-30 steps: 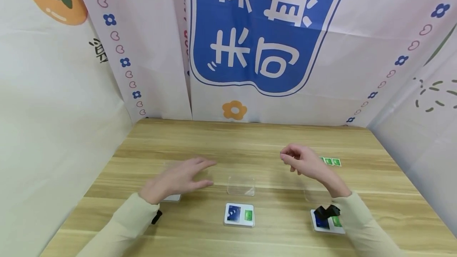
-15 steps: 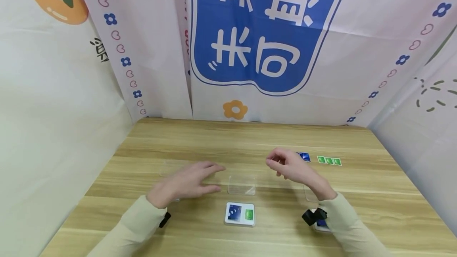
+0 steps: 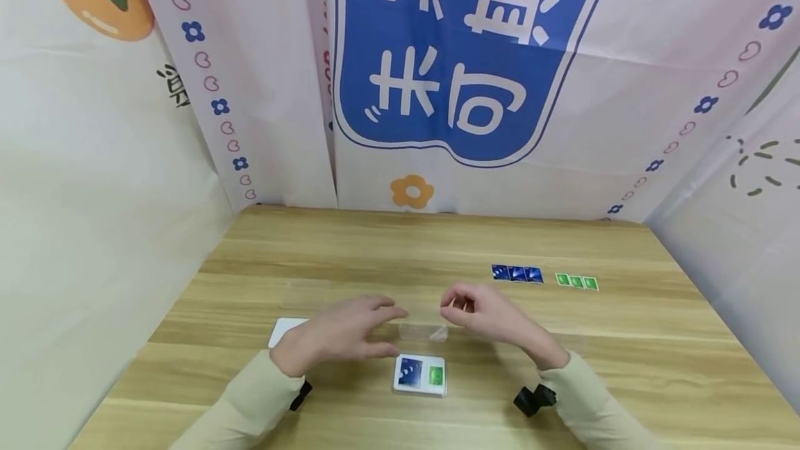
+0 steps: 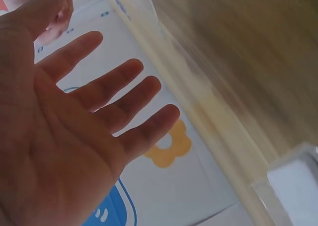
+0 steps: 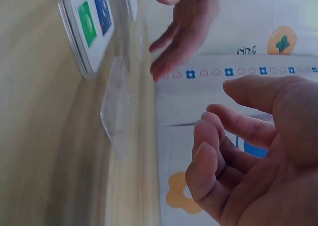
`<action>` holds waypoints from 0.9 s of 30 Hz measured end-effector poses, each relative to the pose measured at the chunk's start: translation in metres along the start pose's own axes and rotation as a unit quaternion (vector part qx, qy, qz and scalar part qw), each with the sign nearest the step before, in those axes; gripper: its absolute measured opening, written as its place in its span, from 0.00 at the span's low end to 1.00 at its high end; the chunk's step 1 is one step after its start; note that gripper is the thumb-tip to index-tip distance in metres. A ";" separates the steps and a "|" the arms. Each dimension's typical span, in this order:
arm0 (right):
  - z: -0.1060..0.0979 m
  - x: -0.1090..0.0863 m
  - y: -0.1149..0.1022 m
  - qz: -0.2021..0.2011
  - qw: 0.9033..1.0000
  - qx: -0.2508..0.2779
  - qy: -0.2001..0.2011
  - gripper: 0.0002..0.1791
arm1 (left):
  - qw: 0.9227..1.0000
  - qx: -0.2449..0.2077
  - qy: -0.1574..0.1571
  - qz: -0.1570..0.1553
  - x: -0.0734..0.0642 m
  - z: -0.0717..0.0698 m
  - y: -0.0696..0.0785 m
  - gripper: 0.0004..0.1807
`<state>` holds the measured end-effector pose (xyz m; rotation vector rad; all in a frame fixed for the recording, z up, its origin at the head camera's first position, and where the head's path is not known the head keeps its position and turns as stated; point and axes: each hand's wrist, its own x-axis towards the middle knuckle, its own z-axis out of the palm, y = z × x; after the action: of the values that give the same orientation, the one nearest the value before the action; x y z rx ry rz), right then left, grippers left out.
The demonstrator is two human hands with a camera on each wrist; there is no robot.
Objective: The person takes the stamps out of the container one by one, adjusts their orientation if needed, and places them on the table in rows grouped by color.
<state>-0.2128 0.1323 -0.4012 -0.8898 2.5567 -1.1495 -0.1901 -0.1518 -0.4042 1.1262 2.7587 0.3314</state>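
Note:
My left hand [image 3: 346, 330] hovers over the table left of the middle, with fingers extended and thumb apart; its palm [image 4: 64, 156] is bare in the left wrist view. Level with it on the right, my right hand [image 3: 490, 314] has loosely bent fingers, and the right wrist view shows nothing between fingers and thumb. Below and between the hands lies a white stack [image 3: 420, 375] with a dark blue picture and a green one on top. Just behind it rests a clear plastic lid [image 5: 117, 107], whose back part the hands' fingertips flank in the head view.
A white stack [image 3: 286, 330] lies partly behind my left hand, with a clear plastic piece [image 3: 305, 293] behind it. Toward the back right are a row of small dark blue cards [image 3: 517, 273] and a row of green cards [image 3: 577, 281]. Printed cloth [image 3: 281, 89] walls the table.
Both hands have moved inward and toward the front, closer to the middle stack. The blue cards are now uncovered, while the right-hand stack has become hidden behind my right arm.

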 end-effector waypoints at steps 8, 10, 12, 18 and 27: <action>0.023 -0.004 -0.005 -0.031 0.998 -0.019 -0.045 0.05 | 1.000 -0.002 -0.028 0.003 0.000 0.007 0.014 0.33; 0.027 -0.006 -0.006 -0.023 0.998 -0.012 -0.055 0.05 | 0.999 0.002 -0.032 -0.001 -0.001 0.009 0.016 0.33; 0.029 -0.007 -0.006 -0.014 0.998 -0.014 -0.060 0.04 | 0.999 0.006 -0.036 -0.006 -0.001 0.010 0.018 0.34; 0.032 -0.008 -0.006 0.007 0.997 -0.038 -0.071 0.05 | 0.998 -0.005 -0.058 -0.025 0.000 0.014 0.020 0.35; 0.039 -0.008 -0.008 0.004 0.994 -0.059 -0.091 0.09 | 0.998 -0.002 -0.065 -0.017 0.002 0.016 0.022 0.35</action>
<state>-0.1870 0.1090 -0.4221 -0.9626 2.4957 -0.8783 -0.1736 -0.1327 -0.4146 1.0597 2.6600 0.2499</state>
